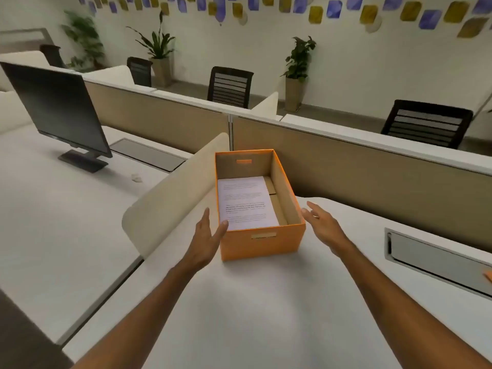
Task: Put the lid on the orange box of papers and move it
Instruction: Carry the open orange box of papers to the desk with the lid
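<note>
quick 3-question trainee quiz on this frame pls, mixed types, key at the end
1. True or false: the orange box already has its lid on.
2. What lies inside the box? A) printed papers B) a keyboard C) a plant
3. Where are the left hand and right hand relative to the box?

Key:
1. False; it is open on top, with no lid on it.
2. A.
3. One at each side of its near end, both open; the left thumb reaches the near corner of the rim, the right hand is close beside the wall.
</note>
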`<state>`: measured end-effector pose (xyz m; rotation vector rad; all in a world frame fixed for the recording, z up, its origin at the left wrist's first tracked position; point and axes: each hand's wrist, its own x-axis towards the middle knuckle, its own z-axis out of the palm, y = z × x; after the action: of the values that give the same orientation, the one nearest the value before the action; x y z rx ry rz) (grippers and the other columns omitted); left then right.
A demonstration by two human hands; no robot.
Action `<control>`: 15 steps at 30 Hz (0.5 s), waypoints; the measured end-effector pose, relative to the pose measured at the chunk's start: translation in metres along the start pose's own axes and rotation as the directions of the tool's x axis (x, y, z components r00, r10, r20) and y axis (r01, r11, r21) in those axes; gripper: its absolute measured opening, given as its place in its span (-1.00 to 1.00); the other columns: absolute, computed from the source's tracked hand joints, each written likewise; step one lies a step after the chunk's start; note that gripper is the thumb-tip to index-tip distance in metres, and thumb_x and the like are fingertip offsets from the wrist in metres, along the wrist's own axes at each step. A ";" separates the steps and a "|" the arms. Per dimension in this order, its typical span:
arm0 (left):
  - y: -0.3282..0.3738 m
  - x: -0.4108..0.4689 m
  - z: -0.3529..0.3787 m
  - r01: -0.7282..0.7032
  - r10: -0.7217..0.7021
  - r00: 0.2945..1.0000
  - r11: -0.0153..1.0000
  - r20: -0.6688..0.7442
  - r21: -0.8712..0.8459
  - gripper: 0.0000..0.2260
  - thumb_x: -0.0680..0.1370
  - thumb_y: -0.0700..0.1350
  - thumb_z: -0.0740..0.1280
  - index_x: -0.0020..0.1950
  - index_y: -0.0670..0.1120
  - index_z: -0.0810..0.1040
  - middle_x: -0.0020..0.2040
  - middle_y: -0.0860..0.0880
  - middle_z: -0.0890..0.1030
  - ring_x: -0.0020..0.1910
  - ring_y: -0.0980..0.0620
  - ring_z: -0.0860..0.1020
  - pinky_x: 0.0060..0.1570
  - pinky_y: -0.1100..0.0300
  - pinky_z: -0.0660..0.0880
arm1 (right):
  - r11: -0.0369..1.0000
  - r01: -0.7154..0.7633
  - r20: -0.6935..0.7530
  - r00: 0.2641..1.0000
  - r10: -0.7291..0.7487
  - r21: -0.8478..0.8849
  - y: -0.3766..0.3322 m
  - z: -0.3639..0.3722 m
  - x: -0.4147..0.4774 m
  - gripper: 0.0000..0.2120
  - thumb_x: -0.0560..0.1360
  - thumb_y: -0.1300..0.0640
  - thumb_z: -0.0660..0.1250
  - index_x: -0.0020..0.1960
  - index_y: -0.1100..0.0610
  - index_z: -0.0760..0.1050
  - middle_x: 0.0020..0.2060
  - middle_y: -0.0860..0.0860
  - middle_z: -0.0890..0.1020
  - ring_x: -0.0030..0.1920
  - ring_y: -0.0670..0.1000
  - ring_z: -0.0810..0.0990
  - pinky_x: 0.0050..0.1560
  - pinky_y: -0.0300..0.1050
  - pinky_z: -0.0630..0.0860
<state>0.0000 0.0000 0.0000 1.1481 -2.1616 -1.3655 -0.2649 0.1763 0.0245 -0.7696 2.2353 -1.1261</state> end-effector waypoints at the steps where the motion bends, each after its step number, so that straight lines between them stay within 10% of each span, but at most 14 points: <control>1: -0.002 0.007 0.001 0.047 -0.047 0.999 0.997 0.004 -0.055 -0.14 0.48 0.45 0.12 0.62 0.09 -0.12 0.65 -0.03 0.05 0.60 -0.05 0.07 0.52 -0.06 0.06 | 0.999 -0.022 0.007 1.000 0.022 0.042 0.000 0.004 0.007 -0.40 0.59 -0.23 0.15 0.55 0.00 0.24 0.50 0.10 0.35 0.46 0.13 0.34 0.36 0.07 0.31; 9: -0.027 0.038 0.006 0.209 -0.158 0.973 0.915 0.169 -0.345 -0.36 0.53 0.39 0.10 0.57 0.24 0.11 0.55 0.10 0.30 0.46 -0.05 0.35 0.31 -0.06 0.37 | 0.906 -0.244 0.133 0.969 0.210 0.345 0.011 0.023 0.041 -0.70 0.60 -0.26 0.05 0.07 -0.21 0.52 0.09 -0.12 0.58 0.17 0.07 0.51 0.15 0.16 0.45; 15: -0.025 0.038 0.004 0.197 -0.125 0.969 0.912 0.213 -0.361 -0.73 0.58 0.28 0.16 0.27 0.53 0.38 0.15 0.37 0.63 0.13 0.20 0.63 0.00 0.10 0.54 | 0.885 -0.215 0.168 0.973 0.158 0.414 0.015 0.021 0.040 -0.72 0.60 -0.14 0.19 0.28 -0.19 0.47 0.21 -0.06 0.56 0.22 0.15 0.50 0.01 0.26 0.51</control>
<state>-0.0147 -0.0321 -0.0285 1.0985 -1.8265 -1.9323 -0.2831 0.1447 -0.0061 -0.4176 1.8111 -1.3635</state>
